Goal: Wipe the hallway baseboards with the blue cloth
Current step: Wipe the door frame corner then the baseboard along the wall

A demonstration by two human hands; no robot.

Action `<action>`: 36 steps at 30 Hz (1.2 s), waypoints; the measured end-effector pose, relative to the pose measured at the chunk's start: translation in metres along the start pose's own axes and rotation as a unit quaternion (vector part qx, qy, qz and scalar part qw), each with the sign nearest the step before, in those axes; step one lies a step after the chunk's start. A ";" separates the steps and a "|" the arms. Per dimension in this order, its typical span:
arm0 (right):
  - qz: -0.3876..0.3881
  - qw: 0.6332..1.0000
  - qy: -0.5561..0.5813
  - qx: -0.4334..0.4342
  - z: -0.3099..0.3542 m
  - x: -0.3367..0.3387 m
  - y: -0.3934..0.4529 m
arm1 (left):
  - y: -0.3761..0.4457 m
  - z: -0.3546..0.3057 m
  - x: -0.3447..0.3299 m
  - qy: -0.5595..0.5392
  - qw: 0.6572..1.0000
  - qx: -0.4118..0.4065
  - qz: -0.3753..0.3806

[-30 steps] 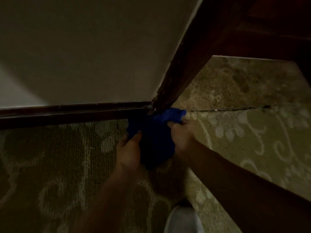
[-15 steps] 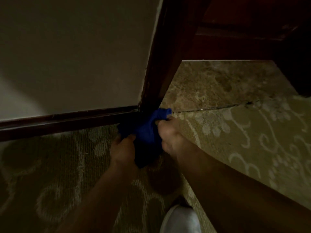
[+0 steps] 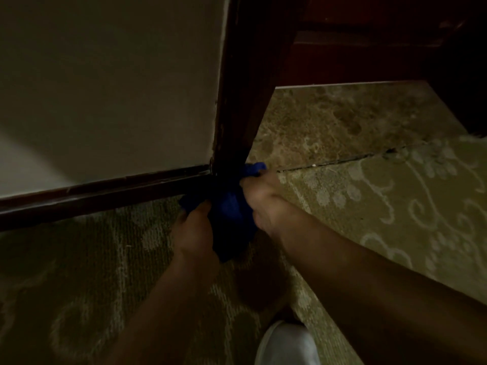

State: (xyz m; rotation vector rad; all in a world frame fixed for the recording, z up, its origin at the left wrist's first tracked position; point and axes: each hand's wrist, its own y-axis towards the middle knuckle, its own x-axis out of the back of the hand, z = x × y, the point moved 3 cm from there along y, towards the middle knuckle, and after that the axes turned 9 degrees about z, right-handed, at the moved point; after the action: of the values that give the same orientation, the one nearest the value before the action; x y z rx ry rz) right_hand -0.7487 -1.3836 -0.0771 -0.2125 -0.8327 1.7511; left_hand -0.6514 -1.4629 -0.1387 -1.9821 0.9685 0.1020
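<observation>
Head view: since a second ago the view has swung so the door frame (image 3: pixel 237 101) stands nearly upright; the cloth (image 3: pixel 232 212) stays bunched at its foot, where the baseboard (image 3: pixel 105 196) ends, so the corner is likely being worked. Left hand (image 3: pixel 193 230) and right hand (image 3: pixel 261 198), close together, both grip the cloth.

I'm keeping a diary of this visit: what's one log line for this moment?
step: wiping corner | blue cloth: at baseboard and door frame | left hand: grips cloth | right hand: grips cloth
</observation>
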 end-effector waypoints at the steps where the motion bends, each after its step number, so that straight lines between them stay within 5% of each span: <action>1: -0.033 0.999 0.010 0.019 0.007 0.004 -0.003 | -0.010 -0.012 -0.009 0.005 1.000 -0.007 0.008; 5: -0.117 0.986 0.070 0.097 0.028 0.021 -0.011 | -0.010 -0.030 -0.026 0.004 0.998 -0.059 0.025; 10: 0.057 0.995 0.065 -0.038 -0.008 0.000 -0.004 | -0.012 -0.023 -0.016 -0.003 1.000 -0.005 -0.012; 13: 0.019 0.997 0.078 -0.013 -0.003 0.002 -0.003 | -0.010 -0.017 -0.008 -0.018 0.999 0.026 0.002; 17: -0.056 0.980 0.126 0.146 0.011 0.017 -0.010 | -0.011 -0.019 -0.003 -0.008 0.999 -0.007 0.036; 25: 0.041 0.991 0.129 -0.026 -0.017 -0.001 0.007 | -0.001 -0.017 -0.008 0.034 0.998 0.052 -0.027; 30: 0.050 0.961 0.258 0.082 0.010 0.029 -0.007 | -0.021 -0.017 -0.008 0.003 0.999 -0.031 0.032; 36: 0.055 0.995 0.035 0.071 -0.028 0.009 0.004 | -0.015 0.010 0.003 -0.019 0.999 0.047 -0.006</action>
State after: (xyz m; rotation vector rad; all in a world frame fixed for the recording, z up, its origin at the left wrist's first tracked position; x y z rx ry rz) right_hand -0.7400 -1.3646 -0.0977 -0.2272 -0.6530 1.8867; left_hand -0.6362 -1.4527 -0.1355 -1.8933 0.9197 0.0850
